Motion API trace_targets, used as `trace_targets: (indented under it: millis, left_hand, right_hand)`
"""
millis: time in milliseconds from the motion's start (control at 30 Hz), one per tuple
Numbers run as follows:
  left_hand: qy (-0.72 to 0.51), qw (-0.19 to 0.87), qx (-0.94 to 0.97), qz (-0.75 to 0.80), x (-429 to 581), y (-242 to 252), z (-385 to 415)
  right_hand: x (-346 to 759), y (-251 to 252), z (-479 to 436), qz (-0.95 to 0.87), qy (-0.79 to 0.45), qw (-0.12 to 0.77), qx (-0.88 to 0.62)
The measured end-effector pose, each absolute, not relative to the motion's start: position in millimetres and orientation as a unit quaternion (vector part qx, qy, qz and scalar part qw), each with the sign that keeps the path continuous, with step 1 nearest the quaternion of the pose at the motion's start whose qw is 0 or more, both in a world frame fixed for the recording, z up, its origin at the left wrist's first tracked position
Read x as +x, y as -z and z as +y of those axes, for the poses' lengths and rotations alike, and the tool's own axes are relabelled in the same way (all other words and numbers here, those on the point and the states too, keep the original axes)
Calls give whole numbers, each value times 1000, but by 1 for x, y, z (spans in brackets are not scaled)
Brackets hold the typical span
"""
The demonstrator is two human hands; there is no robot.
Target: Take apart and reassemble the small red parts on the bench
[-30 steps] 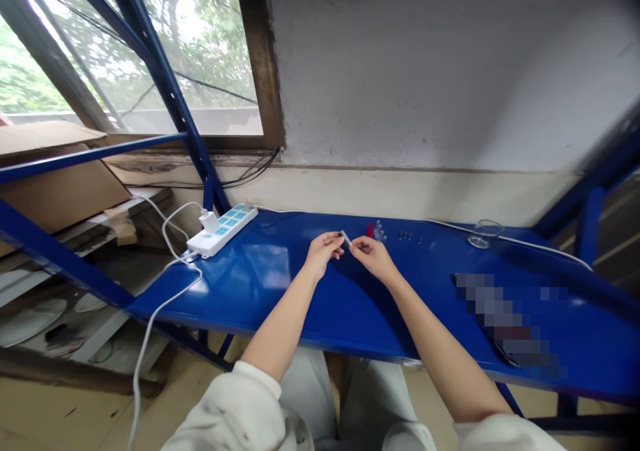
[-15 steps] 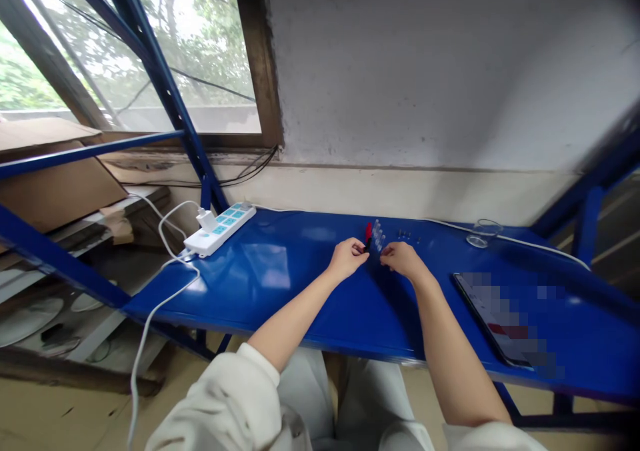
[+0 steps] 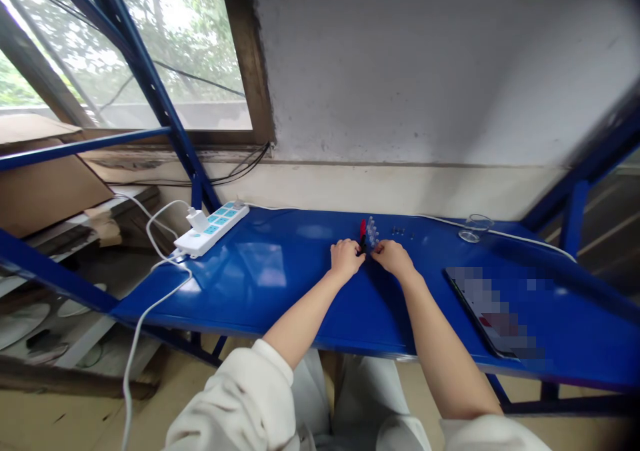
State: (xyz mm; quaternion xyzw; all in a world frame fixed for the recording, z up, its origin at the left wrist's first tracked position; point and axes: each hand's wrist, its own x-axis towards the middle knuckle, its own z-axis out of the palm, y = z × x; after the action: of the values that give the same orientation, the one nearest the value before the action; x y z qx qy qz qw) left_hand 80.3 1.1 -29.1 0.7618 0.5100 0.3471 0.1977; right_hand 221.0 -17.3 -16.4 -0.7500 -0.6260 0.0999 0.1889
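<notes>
My left hand (image 3: 347, 259) rests on the blue table with its fingers pinched around the black lower end of a small red-and-black piece (image 3: 363, 229). What that piece is cannot be made out. Just right of it stands a clear plastic terminal strip (image 3: 371, 230), a row of several small rounded bumps, tilted slightly. My right hand (image 3: 393, 258) is closed at the strip's near end, thumb and fingertips together on it. The fingertips of both hands nearly meet, and they hide the lower ends of both pieces.
Several tiny metal parts (image 3: 399, 230) lie behind my right hand. A clear round dish (image 3: 470, 235) stands at the back right, near a white cable. On the right lies a tablet-like device (image 3: 480, 311), partly blurred. A white power strip (image 3: 213, 230) with a plug sits at the left.
The view has shifted slightly, moving the table a little left in the picture. My right hand has come closer to the left, near the strip's lower end.
</notes>
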Motion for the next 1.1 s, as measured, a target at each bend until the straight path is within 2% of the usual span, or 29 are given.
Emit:
trace_targets:
  millis: [233, 400, 567, 700, 867, 1100]
  left_hand:
    - [-352, 139, 792, 479, 68, 18, -14]
    - [-338, 136, 831, 421, 63, 15, -23]
    - [-365, 124, 817, 430, 62, 23, -16]
    - [-406, 167, 773, 458, 60, 26, -7]
    - [-522, 241, 686, 446, 60, 23, 0]
    - [-558, 240, 666, 432, 60, 21, 1]
  right_hand:
    - [222, 16, -18, -627, -110, 177, -750]
    - [222, 15, -18, -633, -102, 173, -747]
    - [220, 14, -20, -640, -88, 169, -745]
    - [216, 13, -21, -668, -102, 160, -719]
    - [209, 12, -23, -719, -123, 170, -663]
    - [204, 12, -24, -732, -130, 183, -643]
